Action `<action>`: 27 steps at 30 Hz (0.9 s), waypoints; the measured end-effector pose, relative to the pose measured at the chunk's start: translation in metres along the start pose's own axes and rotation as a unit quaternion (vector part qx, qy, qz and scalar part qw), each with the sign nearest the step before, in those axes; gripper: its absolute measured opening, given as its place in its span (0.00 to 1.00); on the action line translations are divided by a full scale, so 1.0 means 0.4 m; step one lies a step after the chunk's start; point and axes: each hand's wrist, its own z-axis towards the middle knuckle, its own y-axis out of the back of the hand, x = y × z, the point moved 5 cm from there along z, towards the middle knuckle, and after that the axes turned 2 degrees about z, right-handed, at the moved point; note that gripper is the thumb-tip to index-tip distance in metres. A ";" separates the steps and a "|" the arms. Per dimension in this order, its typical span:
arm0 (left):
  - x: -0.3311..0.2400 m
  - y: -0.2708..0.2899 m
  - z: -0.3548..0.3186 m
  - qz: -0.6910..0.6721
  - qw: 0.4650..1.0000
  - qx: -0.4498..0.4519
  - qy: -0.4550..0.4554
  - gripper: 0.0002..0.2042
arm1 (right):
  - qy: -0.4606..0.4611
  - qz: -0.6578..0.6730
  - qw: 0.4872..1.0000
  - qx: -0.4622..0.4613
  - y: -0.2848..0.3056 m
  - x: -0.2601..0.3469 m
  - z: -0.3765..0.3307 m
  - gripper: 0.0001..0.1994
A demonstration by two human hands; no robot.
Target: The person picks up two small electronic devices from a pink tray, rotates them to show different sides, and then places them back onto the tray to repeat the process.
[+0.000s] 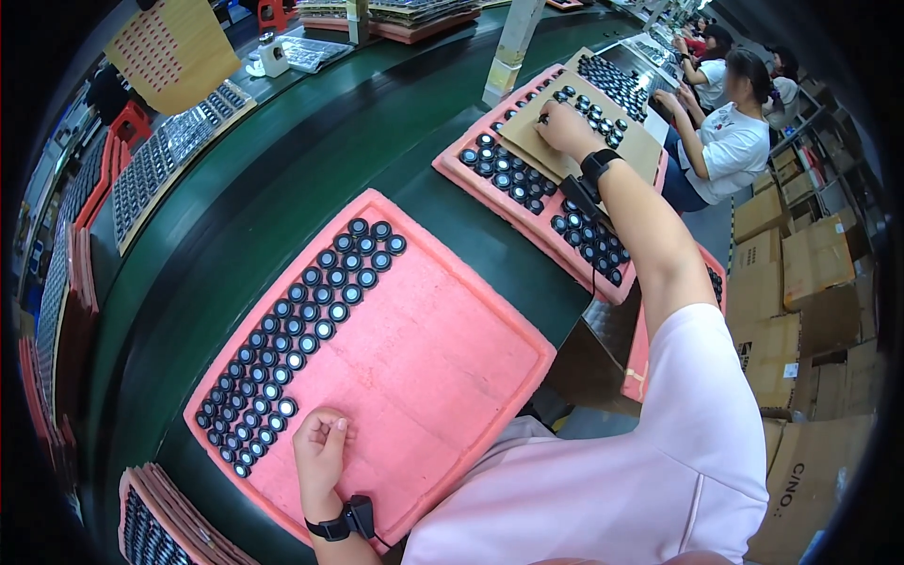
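Note:
A pink foam tray [443,330] lies in front of me, with rows of small round black parts [295,326] with pale round centres along its left side. My left hand [323,447] rests over the tray beside the nearest rows, fingers curled closed; what they hold, if anything, is hidden. My right hand [570,130] reaches far out to the right, over a brown cardboard sheet [527,137] with similar round parts on it. Its fingertips are pinched on one black round part at the sheet's left side. That sheet lies on a second pink tray [450,168] holding more of these parts.
A green conveyor belt [377,122] runs behind the trays, with a pale post [513,52] beside it. Stacked trays [155,518] stand at the lower left. Co-workers sit at the far right, one in a white shirt [734,141]. Cardboard boxes [815,259] fill the right side.

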 end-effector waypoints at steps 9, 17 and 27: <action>0.001 -0.001 -0.009 0.030 1.000 0.006 -0.006 0.04 | 0.176 0.237 0.928 0.230 0.019 0.338 -0.198 0.17; -0.066 -0.037 -0.044 0.003 0.998 0.052 -0.036 0.07 | 0.499 0.385 0.708 0.318 0.111 0.787 -0.755 0.14; -0.069 0.082 -0.069 0.033 0.995 -0.048 -0.079 0.14 | 0.627 0.385 0.674 0.066 0.144 0.927 -0.838 0.07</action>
